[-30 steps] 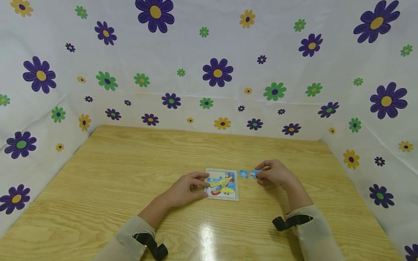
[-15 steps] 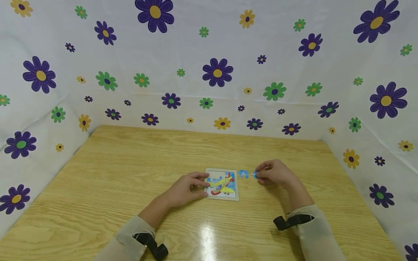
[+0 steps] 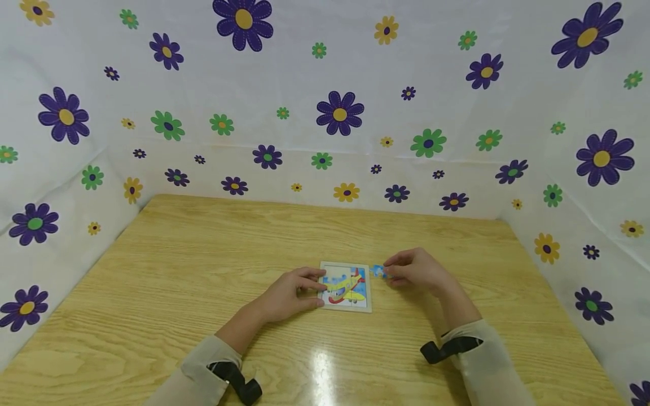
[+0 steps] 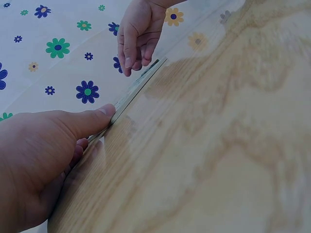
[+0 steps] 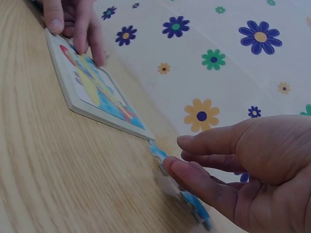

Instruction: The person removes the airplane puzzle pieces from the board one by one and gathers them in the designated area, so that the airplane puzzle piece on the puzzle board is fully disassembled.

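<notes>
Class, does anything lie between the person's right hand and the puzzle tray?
Yes: blue puzzle pieces, partly hidden by the right hand, lie beside the right edge of the tray. Nothing else visible stands between.

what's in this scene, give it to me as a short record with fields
surface: wooden table
backdrop: white flowered cloth
tray: flat on the table, unfinished puzzle inside
picture: yellow and red plane, gap at upper left
loose pieces: blue, just right of the tray
left hand: rests on the tray's left edge
right hand: at the loose pieces, contact unclear
sleeves: beige
</notes>
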### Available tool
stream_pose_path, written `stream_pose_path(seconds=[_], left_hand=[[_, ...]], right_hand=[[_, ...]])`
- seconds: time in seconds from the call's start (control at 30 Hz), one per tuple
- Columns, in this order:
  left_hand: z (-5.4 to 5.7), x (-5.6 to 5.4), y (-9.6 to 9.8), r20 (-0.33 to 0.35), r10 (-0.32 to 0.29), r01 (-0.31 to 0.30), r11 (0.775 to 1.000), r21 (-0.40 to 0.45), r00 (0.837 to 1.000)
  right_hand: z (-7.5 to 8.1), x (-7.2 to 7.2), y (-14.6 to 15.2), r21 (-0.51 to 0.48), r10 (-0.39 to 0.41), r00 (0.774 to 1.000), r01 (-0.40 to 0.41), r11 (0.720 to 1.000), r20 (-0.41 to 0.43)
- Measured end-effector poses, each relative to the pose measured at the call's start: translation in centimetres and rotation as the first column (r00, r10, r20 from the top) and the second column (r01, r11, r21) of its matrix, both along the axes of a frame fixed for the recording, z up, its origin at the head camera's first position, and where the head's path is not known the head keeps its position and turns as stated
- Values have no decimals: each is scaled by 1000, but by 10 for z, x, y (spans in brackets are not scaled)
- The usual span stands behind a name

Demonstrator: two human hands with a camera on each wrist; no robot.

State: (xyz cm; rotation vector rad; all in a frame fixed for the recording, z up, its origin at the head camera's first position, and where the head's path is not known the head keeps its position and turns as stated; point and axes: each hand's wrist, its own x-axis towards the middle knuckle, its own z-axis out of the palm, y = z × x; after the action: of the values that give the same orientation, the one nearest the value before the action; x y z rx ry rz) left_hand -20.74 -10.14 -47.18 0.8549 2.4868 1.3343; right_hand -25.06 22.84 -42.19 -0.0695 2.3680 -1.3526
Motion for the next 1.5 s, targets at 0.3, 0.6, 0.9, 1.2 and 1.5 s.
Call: stream_pose_path(seconds=[0.3, 0.6, 0.9, 1.2, 1.5], left_hand=[[2, 1, -1, -16, -6, 6, 1000, 1, 1000], [5, 1, -3, -22, -5, 5, 1000, 0, 1000], [6, 1, -2, -21, -9, 9, 1000, 3, 1000], [2, 2, 0, -28, -6, 6, 1000, 5, 1000], [0, -1, 0, -28, 1, -1, 1000, -8, 1000]], right_hand=[[-3, 7, -29, -23, 52, 999, -52, 998, -12], [-12, 13, -58, -55, 78, 996, -80, 995, -44], [-12, 20, -73, 171, 161, 967, -128, 977, -195], [-12, 23, -75, 337, 239, 915, -124, 933, -326], [-10, 20, -70, 325, 237, 896, -113, 939, -375]])
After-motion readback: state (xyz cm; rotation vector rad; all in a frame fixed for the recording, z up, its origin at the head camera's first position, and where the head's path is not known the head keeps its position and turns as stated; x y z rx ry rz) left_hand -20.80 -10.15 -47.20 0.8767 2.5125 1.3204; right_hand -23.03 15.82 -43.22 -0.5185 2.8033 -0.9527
